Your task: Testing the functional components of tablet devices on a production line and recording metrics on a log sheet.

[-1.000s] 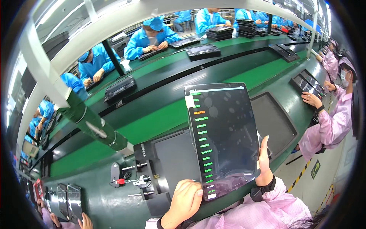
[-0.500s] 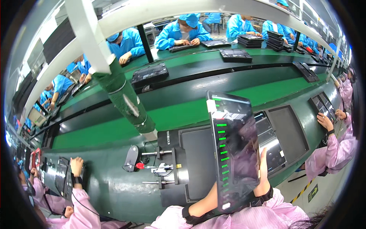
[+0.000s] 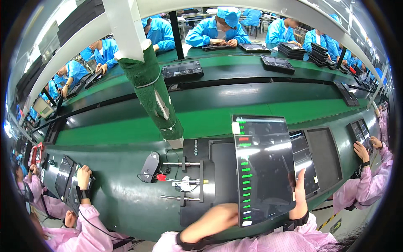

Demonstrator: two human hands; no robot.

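A tablet [image 3: 266, 172] with a dark screen and rows of green marks and one red mark stands raised before me, its screen facing me. My right hand [image 3: 299, 195] grips its lower right edge, thumb pointing up along the side. By the lower left edge is my left hand [image 3: 224, 215], blurred, its fingers partly hidden at the tablet. Behind the tablet lies a black fixture [image 3: 195, 210] with metal rods and a red-tipped clamp [image 3: 184, 181]. A second tablet [image 3: 305, 161] lies to the right, partly covered, beside a black tray [image 3: 341, 168].
A black computer mouse [image 3: 150, 167] sits left of the fixture. A green-wrapped post [image 3: 153, 94] rises behind it. Co-workers in pink work at both sides, one with a hand [image 3: 84, 177] on a device. Across the green conveyor [image 3: 210, 126], people in blue handle devices.
The tablet has turned to face me more squarely, and a red mark now shows on its screen. My left hand has shifted left from behind it. The whole view has shifted.
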